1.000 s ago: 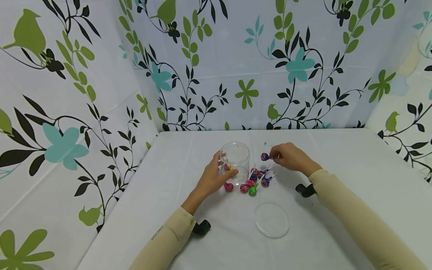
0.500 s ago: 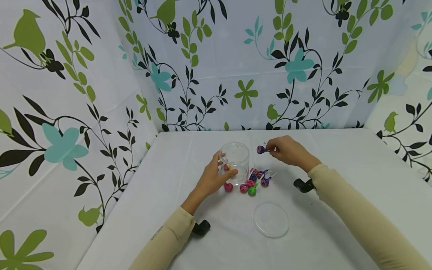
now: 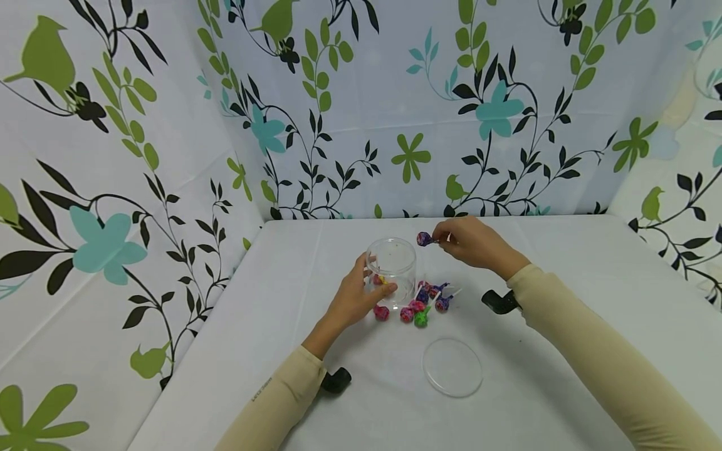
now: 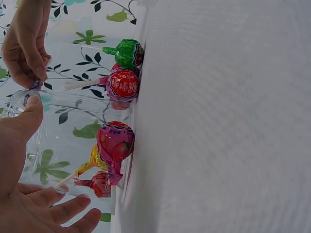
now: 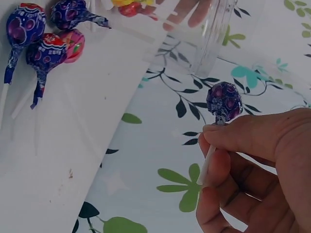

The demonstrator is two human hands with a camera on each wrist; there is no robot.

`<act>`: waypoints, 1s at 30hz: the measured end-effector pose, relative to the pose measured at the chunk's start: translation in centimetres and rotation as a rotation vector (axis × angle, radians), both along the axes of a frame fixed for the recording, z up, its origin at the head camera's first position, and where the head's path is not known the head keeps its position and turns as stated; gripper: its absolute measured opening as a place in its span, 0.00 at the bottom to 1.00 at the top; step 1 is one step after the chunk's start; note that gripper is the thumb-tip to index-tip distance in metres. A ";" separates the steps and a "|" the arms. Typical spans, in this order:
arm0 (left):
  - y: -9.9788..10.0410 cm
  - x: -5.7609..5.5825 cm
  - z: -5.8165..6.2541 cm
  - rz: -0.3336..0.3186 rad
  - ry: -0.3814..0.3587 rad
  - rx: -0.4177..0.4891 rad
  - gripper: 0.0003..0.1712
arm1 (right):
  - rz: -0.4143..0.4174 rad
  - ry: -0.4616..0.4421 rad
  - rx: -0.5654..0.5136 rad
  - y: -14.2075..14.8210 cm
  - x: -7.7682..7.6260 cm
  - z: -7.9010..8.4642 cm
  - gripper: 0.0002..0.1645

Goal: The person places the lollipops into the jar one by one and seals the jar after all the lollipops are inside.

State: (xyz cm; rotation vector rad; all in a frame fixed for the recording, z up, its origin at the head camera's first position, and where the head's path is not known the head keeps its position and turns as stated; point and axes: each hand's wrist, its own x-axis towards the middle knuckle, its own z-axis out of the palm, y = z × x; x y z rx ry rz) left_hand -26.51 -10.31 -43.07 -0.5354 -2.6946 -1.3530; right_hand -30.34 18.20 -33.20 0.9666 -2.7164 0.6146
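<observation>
Three sides of pale cloth [image 3: 350,94], printed with leaves, birds and flowers, surround a white-covered bench [image 3: 366,413]. Two arms in beige sleeves [image 3: 598,357] reach over it, a black wrist camera [image 3: 336,380] under the left one and another black device [image 3: 501,302] under the right. The left hand [image 3: 358,294] holds an upright clear jar [image 3: 395,260], its thumb across the near side and its other fingers spread along the left side. Nearer the person, a round clear lid [image 3: 452,368] lies flat. The right hand [image 3: 476,244] has its thumb and forefinger closed on the stick of a purple lollipop [image 5: 224,101], held in the air just beside the jar's mouth, head pointing left. Inside the jar sit a yellow lollipop [image 4: 95,160] and a red lollipop [image 4: 100,184]. By its base lie a green lollipop [image 3: 421,319], several pink lollipops [image 4: 115,143] and more purple ones [image 3: 442,304], some overlapping.
</observation>
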 end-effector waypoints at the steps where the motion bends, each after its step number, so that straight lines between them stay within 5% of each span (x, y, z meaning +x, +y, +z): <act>1: 0.0 0.0 0.0 -0.001 0.001 0.000 0.57 | 0.001 0.002 0.001 -0.2 0.1 0.2 0.09; 11: 0.0 -0.3 -0.2 -0.003 -0.006 0.019 0.57 | 0.041 0.035 -0.022 -2.2 0.8 1.6 0.09; 30: -0.1 -0.1 -0.1 -0.016 -0.006 0.025 0.57 | 0.098 0.067 0.034 -5.0 1.1 1.7 0.10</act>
